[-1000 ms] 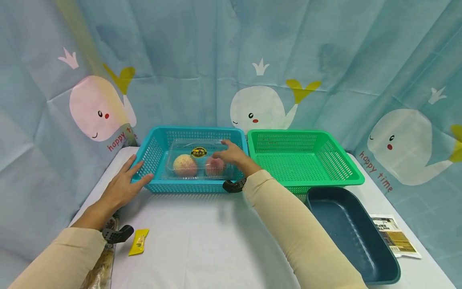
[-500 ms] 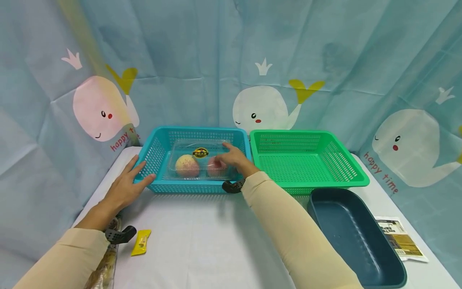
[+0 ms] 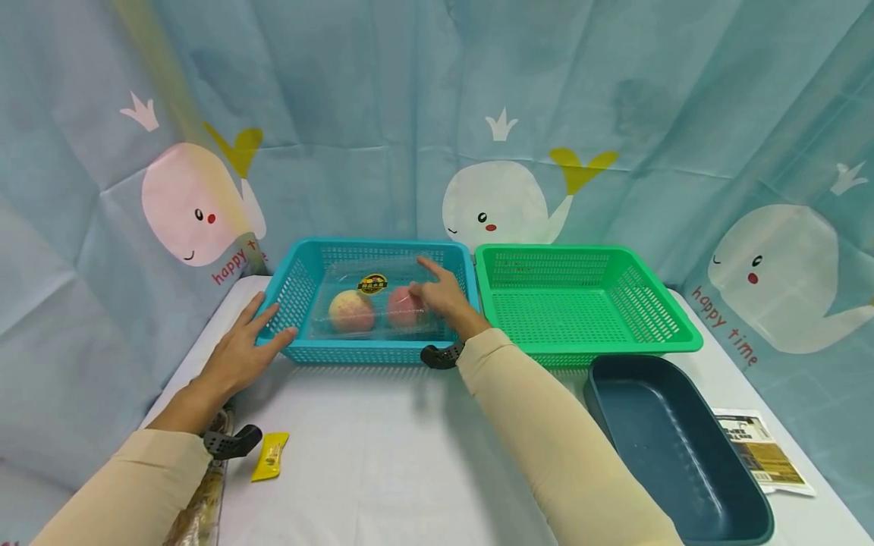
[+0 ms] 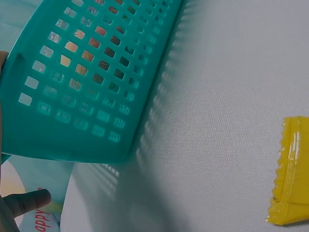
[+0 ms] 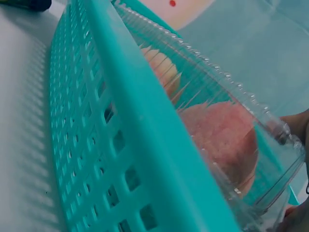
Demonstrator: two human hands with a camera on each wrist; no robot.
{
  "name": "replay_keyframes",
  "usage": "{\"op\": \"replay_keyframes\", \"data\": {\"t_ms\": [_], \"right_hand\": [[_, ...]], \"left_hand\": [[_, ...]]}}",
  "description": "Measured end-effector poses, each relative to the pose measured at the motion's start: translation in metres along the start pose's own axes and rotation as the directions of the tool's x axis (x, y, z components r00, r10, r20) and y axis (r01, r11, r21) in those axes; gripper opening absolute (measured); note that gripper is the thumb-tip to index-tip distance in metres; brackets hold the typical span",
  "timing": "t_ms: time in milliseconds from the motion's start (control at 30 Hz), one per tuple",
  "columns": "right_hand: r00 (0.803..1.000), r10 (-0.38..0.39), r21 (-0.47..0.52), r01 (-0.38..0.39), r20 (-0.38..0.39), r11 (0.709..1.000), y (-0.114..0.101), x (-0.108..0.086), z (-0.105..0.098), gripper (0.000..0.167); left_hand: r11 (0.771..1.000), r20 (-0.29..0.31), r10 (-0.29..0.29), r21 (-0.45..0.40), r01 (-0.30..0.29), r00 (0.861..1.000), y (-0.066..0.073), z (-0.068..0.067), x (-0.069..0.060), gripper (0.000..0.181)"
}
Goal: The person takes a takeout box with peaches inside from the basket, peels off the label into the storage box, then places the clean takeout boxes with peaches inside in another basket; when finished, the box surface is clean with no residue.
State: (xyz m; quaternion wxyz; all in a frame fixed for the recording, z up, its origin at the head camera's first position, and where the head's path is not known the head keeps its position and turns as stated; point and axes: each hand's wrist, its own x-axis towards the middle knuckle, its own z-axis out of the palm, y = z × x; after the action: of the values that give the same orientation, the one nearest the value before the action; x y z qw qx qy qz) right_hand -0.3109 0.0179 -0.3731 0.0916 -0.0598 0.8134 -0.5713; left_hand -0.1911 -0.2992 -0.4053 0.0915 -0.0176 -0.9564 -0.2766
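Note:
Inside the blue basket (image 3: 369, 354) lies a clear plastic clamshell box (image 3: 372, 265) with a dark round label (image 3: 372, 283). Two peaches show through it: a pale yellow-pink one (image 3: 351, 312) and a redder one (image 3: 404, 306). My right hand (image 3: 445, 294) grips the box's right end, which sits tilted up; the right wrist view shows fingers at the clear rim (image 5: 227, 79). At the basket's left front corner, my left hand (image 3: 237, 355) rests with spread fingers. Its thumb (image 4: 31, 202) is straight in the left wrist view; the other fingers are mostly hidden there.
A green basket (image 3: 601, 347) stands against the blue one's right side. In front of it sits a dark blue tray (image 3: 665, 455), with a brown-and-white packet (image 3: 768, 453) beyond. Near my left wrist lie a small yellow sachet (image 3: 270, 456) and a partly hidden brownish bag (image 3: 199, 512).
The clear box's right end has risen and the box now tilts, with my right hand slightly higher. My left hand has stayed at the basket corner; the view has shifted slightly.

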Motion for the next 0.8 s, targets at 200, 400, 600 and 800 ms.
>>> {"op": "replay_keyframes", "data": {"t_ms": [200, 400, 600, 800], "right_hand": [[0.998, -0.047, 0.055, 0.050, -0.045, 0.997, 0.000, -0.002, -0.001, 0.057], [0.994, -0.077, 0.100, 0.085, -0.077, 0.991, -0.004, -0.005, -0.007, 0.058], [0.994, -0.090, 0.246, 0.102, -0.062, 0.964, -0.012, -0.012, -0.019, 0.059], [0.995, -0.091, 0.392, 0.099, -0.041, 0.915, -0.028, -0.024, -0.032, 0.059]], "left_hand": [[1.000, -0.004, -0.001, -0.006, 0.001, 1.000, 0.000, 0.002, 0.000, 0.078], [1.000, -0.011, 0.005, -0.011, -0.005, 1.000, 0.001, 0.001, -0.001, 0.077], [1.000, -0.009, 0.002, -0.005, -0.002, 1.000, 0.002, 0.000, -0.001, 0.078], [1.000, -0.014, -0.001, -0.010, 0.001, 1.000, 0.002, -0.001, -0.001, 0.077]]}}
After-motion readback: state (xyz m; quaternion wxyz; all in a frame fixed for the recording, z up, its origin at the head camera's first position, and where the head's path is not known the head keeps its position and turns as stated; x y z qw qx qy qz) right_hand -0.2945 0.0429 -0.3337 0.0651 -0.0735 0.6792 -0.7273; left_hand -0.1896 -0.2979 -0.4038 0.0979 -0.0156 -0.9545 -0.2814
